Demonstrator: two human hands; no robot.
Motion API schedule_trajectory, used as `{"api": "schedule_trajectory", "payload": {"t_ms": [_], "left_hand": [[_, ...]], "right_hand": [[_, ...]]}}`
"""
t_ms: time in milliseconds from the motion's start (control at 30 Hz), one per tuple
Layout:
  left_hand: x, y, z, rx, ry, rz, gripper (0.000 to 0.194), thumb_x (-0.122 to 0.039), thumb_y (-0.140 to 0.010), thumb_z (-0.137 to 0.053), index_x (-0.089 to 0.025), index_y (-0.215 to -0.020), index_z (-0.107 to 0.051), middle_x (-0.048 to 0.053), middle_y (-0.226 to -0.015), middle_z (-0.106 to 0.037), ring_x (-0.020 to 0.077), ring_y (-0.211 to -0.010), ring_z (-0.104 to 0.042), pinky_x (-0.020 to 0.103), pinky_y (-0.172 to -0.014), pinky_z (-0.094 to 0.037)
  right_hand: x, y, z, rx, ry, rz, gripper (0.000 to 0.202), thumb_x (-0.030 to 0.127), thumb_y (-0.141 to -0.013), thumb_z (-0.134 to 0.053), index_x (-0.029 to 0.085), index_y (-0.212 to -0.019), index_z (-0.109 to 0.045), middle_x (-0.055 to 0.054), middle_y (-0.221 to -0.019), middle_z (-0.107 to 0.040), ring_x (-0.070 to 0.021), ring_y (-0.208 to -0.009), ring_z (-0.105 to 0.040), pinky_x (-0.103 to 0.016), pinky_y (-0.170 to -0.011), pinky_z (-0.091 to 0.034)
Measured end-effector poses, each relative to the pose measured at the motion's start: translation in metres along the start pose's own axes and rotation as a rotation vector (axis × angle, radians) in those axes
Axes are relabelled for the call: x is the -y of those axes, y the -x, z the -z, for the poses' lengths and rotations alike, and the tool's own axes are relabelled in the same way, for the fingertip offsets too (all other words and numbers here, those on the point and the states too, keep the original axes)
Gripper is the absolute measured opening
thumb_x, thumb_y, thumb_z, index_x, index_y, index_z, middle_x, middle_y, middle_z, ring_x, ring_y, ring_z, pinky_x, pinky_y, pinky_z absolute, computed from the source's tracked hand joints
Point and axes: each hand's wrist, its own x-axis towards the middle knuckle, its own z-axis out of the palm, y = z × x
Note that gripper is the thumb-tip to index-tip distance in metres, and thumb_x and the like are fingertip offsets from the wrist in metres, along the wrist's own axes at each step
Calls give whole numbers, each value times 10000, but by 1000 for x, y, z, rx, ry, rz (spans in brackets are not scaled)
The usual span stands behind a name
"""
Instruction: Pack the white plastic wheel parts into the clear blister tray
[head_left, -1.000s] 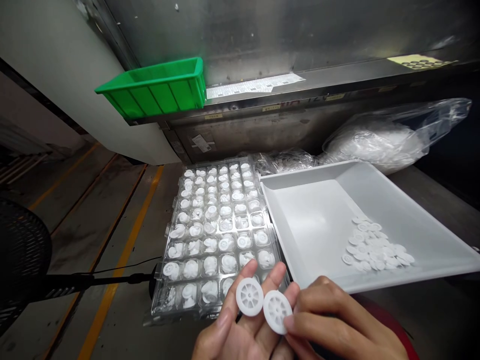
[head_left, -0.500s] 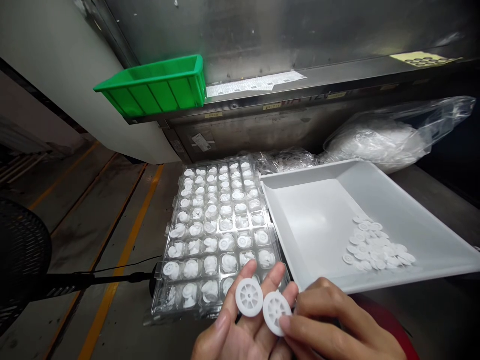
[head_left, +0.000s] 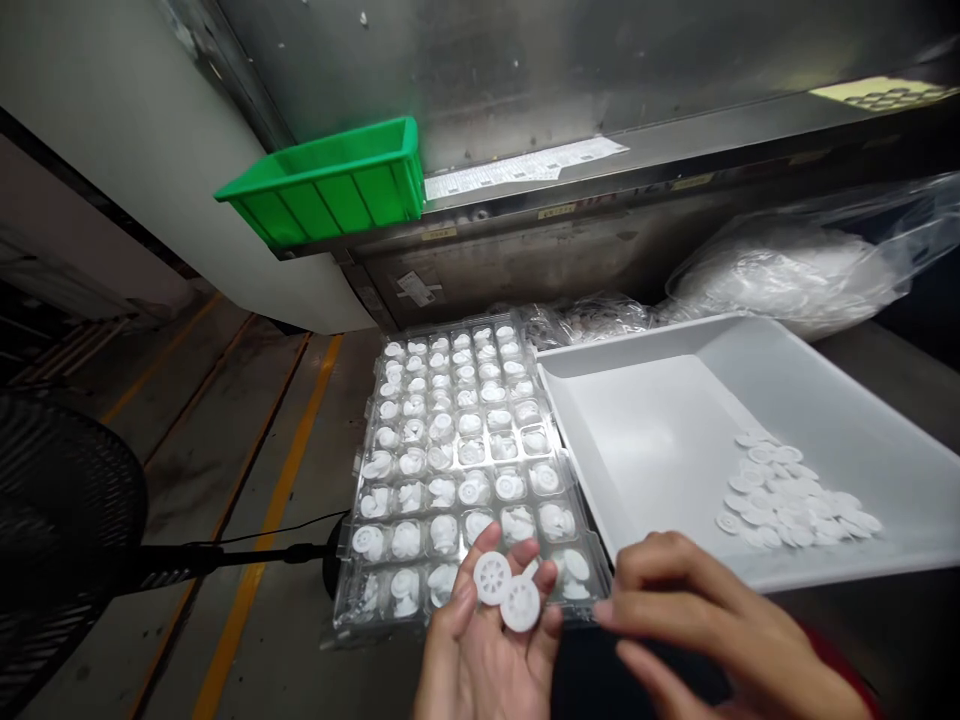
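**Two white wheels held on open fingers above a packing tray**

Two small white spoked wheels lie side by side, overlapping slightly, on the upturned fingers of the person's left hand, whose grip is loose: the fingers are spread flat as a rest rather than clenched, which keeps both faces of the parts turned up to view. The right hand hovers just beside them, its grip released and holding nothing, fingers bent toward the wheels but apart from them. Directly beyond the left hand sits a clear blister tray, its pockets each holding a white part, apparently to keep them separate. To the right, touching the tray's edge, a white bin stands tilted, and a loose heap of wheels has gathered at its lower side. Bags of white parts lie behind it; a green bin perches on a ledge above.
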Motion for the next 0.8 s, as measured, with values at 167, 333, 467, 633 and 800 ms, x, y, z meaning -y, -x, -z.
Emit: {"api": "schedule_trajectory", "payload": {"t_ms": [167, 333, 467, 633, 800], "left_hand": [[-35, -22, 64, -236, -301, -287, 193, -168, -852, -430, -233, -831, -610, -28, -784, -646, 95, -770, -629, 200, -665, -488], [-70, -34, 127, -459, -854, -428, 129, -304, -846, -522, -189, -891, -558, 24, -921, -599, 196, -939, -574, 370, -826, -457], [-74, -36, 138, -469, -1275, -460, 167, -337, -821, -530, -201, -913, -563, 60, -1001, -571, 225, -904, -553, 379, -744, -432], [-72, -40, 139, -376, -1601, -487, 171, -332, -838, -418, -213, -880, -533, 108, -997, -585, 219, -839, -590, 325, -678, -450], [-64, -43, 146, -359, -1750, -551, 236, -345, -829, -341, -244, -896, -544, 145, -1062, -603, 297, -957, -582, 363, -686, -442]], "right_hand": [[-26, 3, 11, 106, 162, -139, 137, 155, -930, -500, 194, -1045, -564, -68, -1022, -483, -147, -919, -554, -210, -725, -485], [-42, 9, 7, 390, 188, -295, 204, 250, -988, -423, 250, -1186, -470, -58, -1114, -468, -153, -956, -568, -260, -761, -487], [-52, 8, -8, 526, 306, -342, 114, 248, -997, -377, 246, -1038, -484, -39, -1036, -532, -179, -897, -591, -323, -739, -508], [-64, 9, -27, 494, 445, -297, 109, 148, -947, -420, 208, -946, -510, -74, -1021, -566, -255, -902, -556, -437, -743, -490], [-79, 11, -37, 468, 546, -234, 149, 169, -912, -496, 206, -1045, -554, -88, -1099, -596, -289, -962, -542, -443, -747, -493]]}}
